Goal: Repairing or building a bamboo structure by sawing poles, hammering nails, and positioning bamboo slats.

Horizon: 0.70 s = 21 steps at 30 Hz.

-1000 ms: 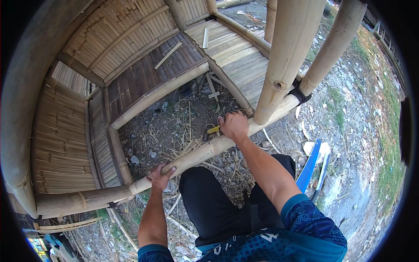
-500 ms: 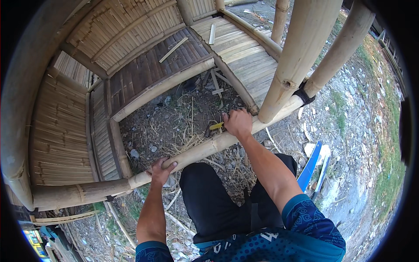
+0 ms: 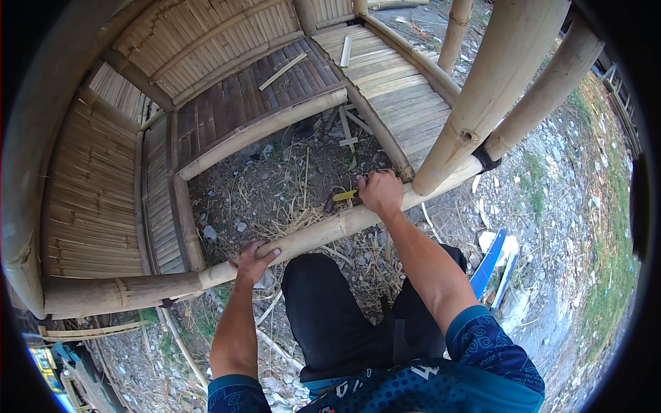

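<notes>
A thick horizontal bamboo pole (image 3: 313,237) crosses in front of my knees. My left hand (image 3: 255,263) is wrapped round it at the left, the thumb lying along its top. Further right, my right hand (image 3: 381,193) is closed and rests on the same pole, just left of the upright bamboo post (image 3: 475,103). From its fingers a yellow-handled tool (image 3: 344,196) sticks out to the left, over the pole's far side. The tool's end is dark and small, and its kind is unclear; my hand hides the rest.
Beyond the pole stand bamboo slat benches (image 3: 396,89) and a slatted wall (image 3: 93,199) round a patch of littered soil. A slanted bamboo pole (image 3: 544,89) with a black lashing stands at the right. A blue saw-like blade (image 3: 489,265) lies by my right knee.
The view has shifted slightly, so the bench and posts sit a little further right and higher. Both hands keep the same places on the pole.
</notes>
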Tool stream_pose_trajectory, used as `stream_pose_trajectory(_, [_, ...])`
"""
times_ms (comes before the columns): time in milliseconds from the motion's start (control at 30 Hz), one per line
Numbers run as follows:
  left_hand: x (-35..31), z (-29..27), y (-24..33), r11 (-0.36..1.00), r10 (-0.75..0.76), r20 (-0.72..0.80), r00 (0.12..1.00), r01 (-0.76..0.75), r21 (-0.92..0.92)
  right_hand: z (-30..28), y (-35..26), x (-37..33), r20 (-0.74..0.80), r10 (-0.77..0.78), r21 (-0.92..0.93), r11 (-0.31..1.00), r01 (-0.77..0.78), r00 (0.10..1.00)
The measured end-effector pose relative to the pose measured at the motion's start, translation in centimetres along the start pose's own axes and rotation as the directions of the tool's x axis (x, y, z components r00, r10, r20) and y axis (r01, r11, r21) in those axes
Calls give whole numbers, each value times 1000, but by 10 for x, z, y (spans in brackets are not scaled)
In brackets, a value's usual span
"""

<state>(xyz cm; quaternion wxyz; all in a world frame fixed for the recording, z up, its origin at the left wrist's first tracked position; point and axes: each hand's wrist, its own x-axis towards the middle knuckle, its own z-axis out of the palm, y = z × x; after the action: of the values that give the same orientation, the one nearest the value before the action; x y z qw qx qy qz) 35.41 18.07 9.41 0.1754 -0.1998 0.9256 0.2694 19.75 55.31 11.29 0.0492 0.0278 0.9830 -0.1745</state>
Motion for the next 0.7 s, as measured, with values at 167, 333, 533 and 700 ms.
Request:
stream_pose_trajectory(167, [-4,1,15,996,77,-77,994,-74,44,-2,6,1,-3,-3,-21,1000,3,1000])
stream_pose_trajectory(333, [6,10,-6,989,149,-137,979,-149,8,-5,-3,5,73,27,-80,997,-21,997])
stream_pose_trajectory(533, [1,9,1,994,110,-116,987,-112,-14,-3,-5,14,221,55,-208,978,-8,974])
stream_pose_trajectory(700, [-12,-4,3,998,4,-91,996,1,62,-10,-22,16,240,42,-201,980,7,970])
